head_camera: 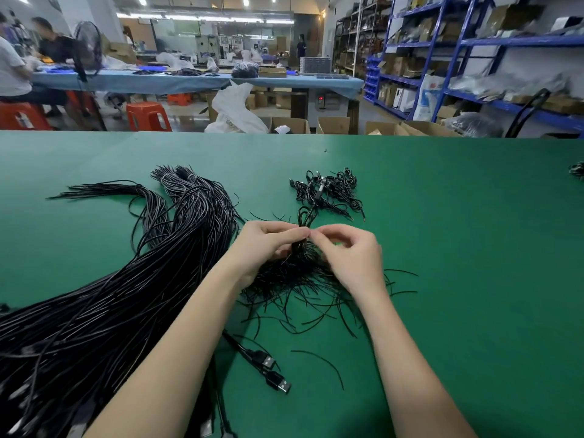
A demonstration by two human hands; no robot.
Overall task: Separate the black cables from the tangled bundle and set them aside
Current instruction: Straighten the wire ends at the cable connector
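Centrally, left hand [268,245] and right hand [350,254] pinching thin black cables [300,248], pinched strands partly hidden by fingers.

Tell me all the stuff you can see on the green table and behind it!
table: one, green, fills the foreground
large cable bundle: one, black, left side of the table
tangled bundle: one, black thin cables, centre, under the hands
small cable pile: one, black, beyond the hands
USB plugs: two, black and silver, near edge between the forearms
stools: at least two, orange, behind the table
shelves: blue racks, back right
left hand: grip pinching cables from the tangle
right hand: grip pinching the same spot
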